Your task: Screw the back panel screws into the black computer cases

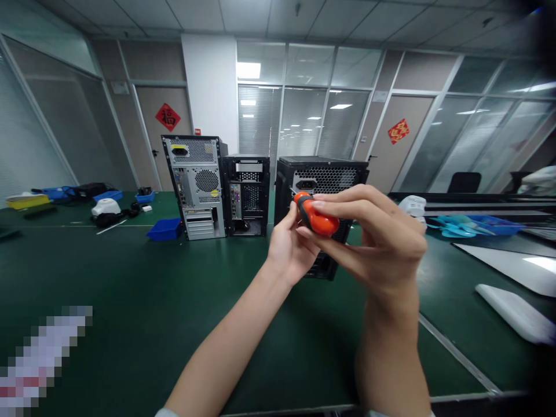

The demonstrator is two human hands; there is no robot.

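Note:
A short-handled orange screwdriver with a dark band points at the back of the black computer case on the right. My right hand is closed round the handle, with thumb and fingers pinching it. Held up at its front end, my left hand has its thumb against the screwdriver; its other fingertips are partly hidden behind the handle. A thin piece of the metal shaft shows by the upper rear edge of the case, beside the power socket. Whether the tip touches a screw I cannot tell.
A tall silver-backed computer case and a smaller black case stand to the left. A blue tray lies beside them. At right are blue bins, a white panel and a white rounded object on the green table.

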